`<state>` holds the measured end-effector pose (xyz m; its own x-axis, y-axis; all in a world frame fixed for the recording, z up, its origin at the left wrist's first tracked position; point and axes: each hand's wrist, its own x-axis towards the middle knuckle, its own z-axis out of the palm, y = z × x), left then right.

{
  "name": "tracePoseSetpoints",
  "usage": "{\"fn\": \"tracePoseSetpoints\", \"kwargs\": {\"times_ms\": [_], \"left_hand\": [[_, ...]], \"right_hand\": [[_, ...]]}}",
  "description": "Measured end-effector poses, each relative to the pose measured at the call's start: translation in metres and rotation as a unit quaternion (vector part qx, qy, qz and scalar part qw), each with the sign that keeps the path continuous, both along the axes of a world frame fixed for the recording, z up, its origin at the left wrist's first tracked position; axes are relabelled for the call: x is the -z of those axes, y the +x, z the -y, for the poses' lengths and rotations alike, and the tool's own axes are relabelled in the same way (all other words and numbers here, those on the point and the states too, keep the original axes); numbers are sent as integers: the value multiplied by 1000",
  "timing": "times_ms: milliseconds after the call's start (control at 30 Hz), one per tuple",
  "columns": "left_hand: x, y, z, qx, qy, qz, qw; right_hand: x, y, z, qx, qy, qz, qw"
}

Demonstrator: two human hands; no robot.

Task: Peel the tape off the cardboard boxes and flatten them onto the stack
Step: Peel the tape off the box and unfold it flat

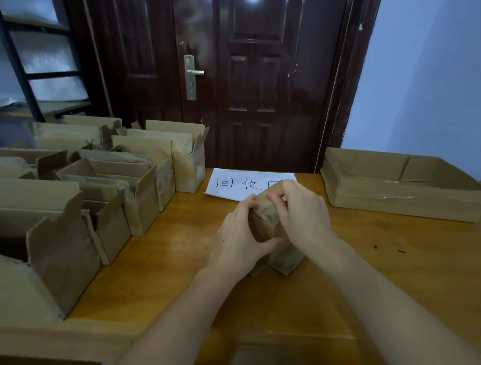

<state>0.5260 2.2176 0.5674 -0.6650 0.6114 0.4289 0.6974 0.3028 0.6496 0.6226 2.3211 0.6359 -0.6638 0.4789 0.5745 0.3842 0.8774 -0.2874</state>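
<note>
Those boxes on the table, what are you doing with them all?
A person is working on one small cardboard box in the middle of the wooden table. The left hand holds its side while the right hand picks at its top edge. It sits on flattened cardboard. Open boxes wait in rows on the left, a shallow cardboard tray lies on the right, and a handwritten paper sign lies behind.

A small box [265, 220] is sitting at centre frame on the table [398, 270], between the left hand [235, 241] and right hand [302, 213]. A paper sheet [233, 183] is lying just behind it. Open boxes [105, 193] are crowding the left of the frame. A tray [401, 198] is lying at right. A door [239, 67] is standing behind, upper centre.
</note>
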Motion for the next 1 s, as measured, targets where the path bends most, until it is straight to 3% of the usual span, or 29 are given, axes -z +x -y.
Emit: {"fn": "tracePoseSetpoints", "kwargs": {"times_ms": [167,267,400,633,767,867,933,1000], "left_hand": [[-3,-10,5,41,-28,-23,998],[-4,-16,8,62,-33,-30,997],[-7,-19,11,73,-42,-39,996],[-19,-7,8,-1,-137,-230,963],[-23,-9,7,10,-213,-260,942],[-32,-13,7,23,-246,-265,932],[-35,-15,6,27,-261,-266,928],[-36,-15,6,27,-265,-264,927]], "right_hand": [[-4,-3,1,-50,37,56,997],[-9,-6,-4,-76,-34,104,991],[-11,-3,-10,-88,-165,25,982],[-6,-10,-9,-10,-131,75,988],[-11,-17,-15,40,-25,99,994],[-16,-19,-20,29,25,166,985],[-17,-17,-21,-27,-10,189,982],[-15,-11,-20,-92,-94,131,983]]}}
